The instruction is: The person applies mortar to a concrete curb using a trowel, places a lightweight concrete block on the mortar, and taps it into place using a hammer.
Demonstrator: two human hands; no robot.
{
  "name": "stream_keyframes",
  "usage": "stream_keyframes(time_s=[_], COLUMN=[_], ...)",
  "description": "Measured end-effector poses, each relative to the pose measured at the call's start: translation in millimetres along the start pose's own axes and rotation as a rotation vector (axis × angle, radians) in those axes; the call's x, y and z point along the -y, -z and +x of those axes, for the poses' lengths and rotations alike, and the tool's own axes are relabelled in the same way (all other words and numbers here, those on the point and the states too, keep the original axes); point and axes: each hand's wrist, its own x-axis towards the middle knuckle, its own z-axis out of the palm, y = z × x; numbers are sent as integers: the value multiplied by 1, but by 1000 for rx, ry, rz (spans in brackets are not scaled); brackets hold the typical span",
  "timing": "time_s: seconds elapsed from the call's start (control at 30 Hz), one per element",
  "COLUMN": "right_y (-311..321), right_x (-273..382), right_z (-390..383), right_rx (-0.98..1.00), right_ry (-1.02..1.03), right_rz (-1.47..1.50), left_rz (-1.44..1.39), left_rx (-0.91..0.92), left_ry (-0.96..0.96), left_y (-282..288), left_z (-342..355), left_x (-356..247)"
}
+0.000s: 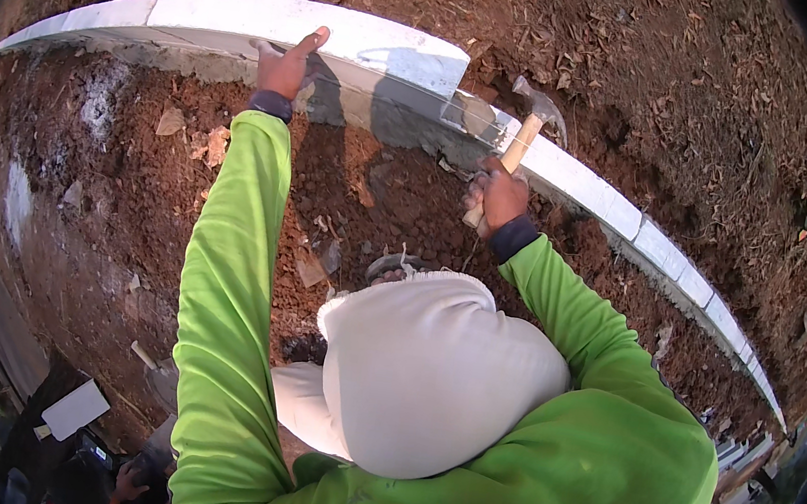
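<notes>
A long white kerb block (pixel 389 44) lies across the ground ahead, its right end squared off. My left hand (pixel 285 68) rests on its near edge, thumb and fingers spread apart, with the thumb near the top face. In my right hand (pixel 501 196) is a claw hammer (pixel 522 144), gripped by its wooden handle with the metal head pointing away from me. The hammer head is over the far side of a lower row of white kerb blocks (pixel 611 205) that curves off to the right. Between the two rows, grey mortar (pixel 471 115) shows beside the block's end.
Loose red soil (pixel 380 199) lies between the kerb and my bent knee. A trowel (pixel 145 354) lies at lower left. Near the bottom left are a white flat panel (pixel 75 409) and another person's hand (pixel 131 483). Leaf-strewn earth (pixel 666 83) stretches beyond the kerb.
</notes>
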Motion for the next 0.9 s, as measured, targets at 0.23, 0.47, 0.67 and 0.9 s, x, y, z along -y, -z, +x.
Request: stream_keyframes(time_s=[0.23,0.47,0.67,0.9], right_y=[-27,-35,14,-46], right_x=[-32,-23,-31,-23], right_z=[-43,-47,-37,-72], right_rx=[145,63,283,141], right_ry=[-151,-111,-222,-205], right_rz=[-124,76,31,-41], left_rz=[2,26,39,29], left_rx=[6,31,32,-6], left_ry=[-8,-13,-13,-37], left_y=[1,-4,-4,-2], left_z=[2,1,1,-5], left_x=[3,1,0,-1])
